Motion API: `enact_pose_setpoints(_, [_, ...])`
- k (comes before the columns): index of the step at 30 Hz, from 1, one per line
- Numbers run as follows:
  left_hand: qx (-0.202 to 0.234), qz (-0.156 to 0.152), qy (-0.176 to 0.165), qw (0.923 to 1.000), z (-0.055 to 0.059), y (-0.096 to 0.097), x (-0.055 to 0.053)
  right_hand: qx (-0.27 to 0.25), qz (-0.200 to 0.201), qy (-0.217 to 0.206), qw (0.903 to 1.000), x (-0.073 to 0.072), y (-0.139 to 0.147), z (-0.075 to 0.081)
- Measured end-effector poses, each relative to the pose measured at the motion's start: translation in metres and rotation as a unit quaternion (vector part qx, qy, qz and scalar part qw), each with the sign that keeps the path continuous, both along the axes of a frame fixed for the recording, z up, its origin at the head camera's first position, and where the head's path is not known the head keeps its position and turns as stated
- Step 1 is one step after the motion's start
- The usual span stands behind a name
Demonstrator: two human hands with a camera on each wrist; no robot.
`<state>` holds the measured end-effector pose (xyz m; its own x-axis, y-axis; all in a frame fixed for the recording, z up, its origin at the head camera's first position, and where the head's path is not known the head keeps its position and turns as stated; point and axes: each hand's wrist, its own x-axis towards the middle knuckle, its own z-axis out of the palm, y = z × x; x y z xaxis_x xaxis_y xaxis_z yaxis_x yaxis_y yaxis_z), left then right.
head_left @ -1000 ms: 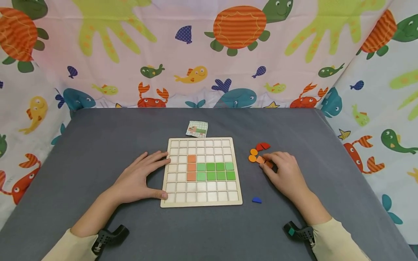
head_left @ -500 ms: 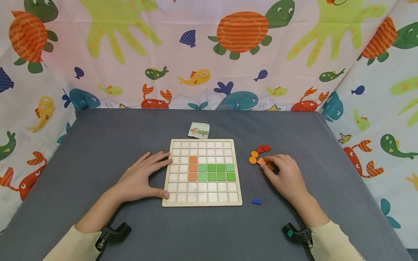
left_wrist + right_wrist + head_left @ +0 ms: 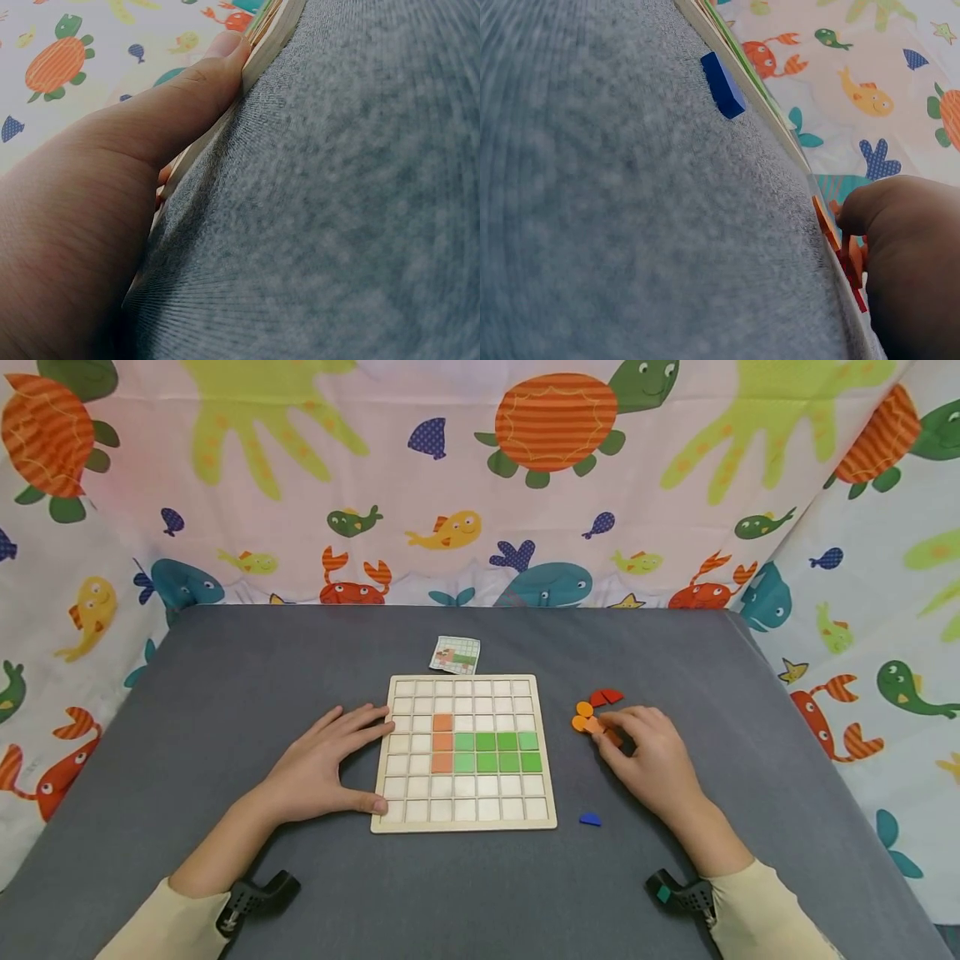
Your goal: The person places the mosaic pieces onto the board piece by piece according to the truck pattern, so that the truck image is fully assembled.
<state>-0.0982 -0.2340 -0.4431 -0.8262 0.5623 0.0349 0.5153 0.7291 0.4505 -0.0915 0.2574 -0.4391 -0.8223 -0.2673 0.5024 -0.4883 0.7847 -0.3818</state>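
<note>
Far left, cream sleeve (image 3: 168,918) with a black wrist mount (image 3: 258,900), then the left hand (image 3: 318,768): fingers spread, grasping nothing, thumb and fingertips just resting on the left rim of a wooden grid board (image 3: 465,812). Board lies flat mid-table on grey cloth (image 3: 300,643), small printed card (image 3: 455,655) just past its far edge. On the grid: column of three orange squares (image 3: 442,742), then two rows of four green squares (image 3: 487,762) directly right of it, level with its lower two. Right of the board, loose pieces: two yellow-orange discs (image 3: 584,709) close together, blue half-disc (image 3: 590,819) well apart toward the person, red pieces (image 3: 597,698) just beyond the discs. Right hand (image 3: 648,756) is at that cluster, thumb and forefinger pinching a light orange square (image 3: 592,726) right beside the discs; darker orange pieces (image 3: 614,737) partly hidden under the fingers, can't count them
</note>
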Motion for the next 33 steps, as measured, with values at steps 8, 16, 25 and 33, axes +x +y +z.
enact_pose_setpoints(8, [0.003, 0.001, 0.001, 1.0, -0.002, 0.002, 0.0, 0.0, 0.0, -0.008, 1.0, 0.0, 0.005, -0.004])
enact_pose_setpoints(16, [0.009, 0.0, 0.004, 1.0, -0.002, 0.0, 0.001, 0.0, 0.029, 0.009, 0.9995, -0.004, 0.001, -0.002])
enact_pose_setpoints(25, [0.007, 0.002, 0.003, 1.0, 0.0, 0.001, 0.001, 0.0, 0.081, 0.024, 0.9964, -0.008, -0.02, 0.008])
enact_pose_setpoints(33, [0.01, -0.004, 0.014, 0.9998, 0.0, 0.0, 0.001, -0.01, 0.142, 0.042, 0.9889, -0.011, -0.053, 0.011])
